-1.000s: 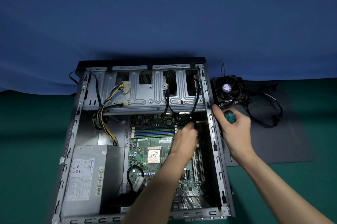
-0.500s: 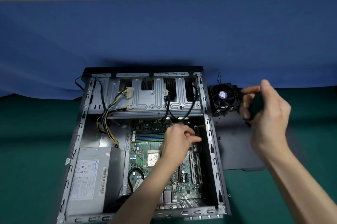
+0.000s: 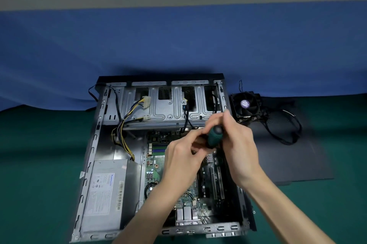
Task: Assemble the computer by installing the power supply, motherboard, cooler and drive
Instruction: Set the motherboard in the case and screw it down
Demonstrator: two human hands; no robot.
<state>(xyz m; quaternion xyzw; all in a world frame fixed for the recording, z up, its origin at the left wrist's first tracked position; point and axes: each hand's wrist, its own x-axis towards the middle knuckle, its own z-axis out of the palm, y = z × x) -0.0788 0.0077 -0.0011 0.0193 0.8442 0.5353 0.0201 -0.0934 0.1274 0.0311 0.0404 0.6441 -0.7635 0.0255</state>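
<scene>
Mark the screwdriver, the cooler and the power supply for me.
screwdriver [image 3: 215, 137]: head view, on its green handle.
cooler [image 3: 244, 103]: head view, on the fan's hub sticker.
power supply [image 3: 103, 193]: head view, on its white label.

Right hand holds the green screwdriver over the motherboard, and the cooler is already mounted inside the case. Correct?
Not mounted: in the head view the cooler sits outside the case, to its right. The right hand does hold the screwdriver.
</scene>
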